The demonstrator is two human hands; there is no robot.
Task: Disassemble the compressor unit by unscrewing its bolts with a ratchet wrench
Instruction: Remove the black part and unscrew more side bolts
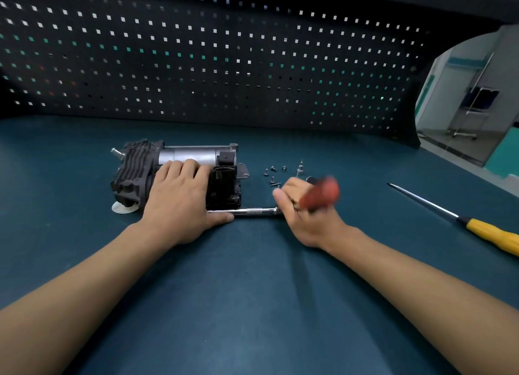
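Note:
The compressor unit (134, 172), black finned casting with a silver cylinder on top, lies on the blue-green table left of centre. My left hand (179, 195) rests flat over its front, fingers spread across the top. My right hand (303, 209) grips the red handle (320, 192) of the ratchet wrench, which is blurred. The wrench's chrome extension bar (252, 211) runs left along the table toward the compressor's near lower edge; its tip is hidden under my left hand.
Several loose bolts and screws (273, 175) and a small metal fitting (300, 169) lie right of the compressor. A yellow-handled screwdriver (488, 232) lies at the right. A white disc (122, 207) sits under the compressor's left corner. A dark pegboard (224, 60) stands behind.

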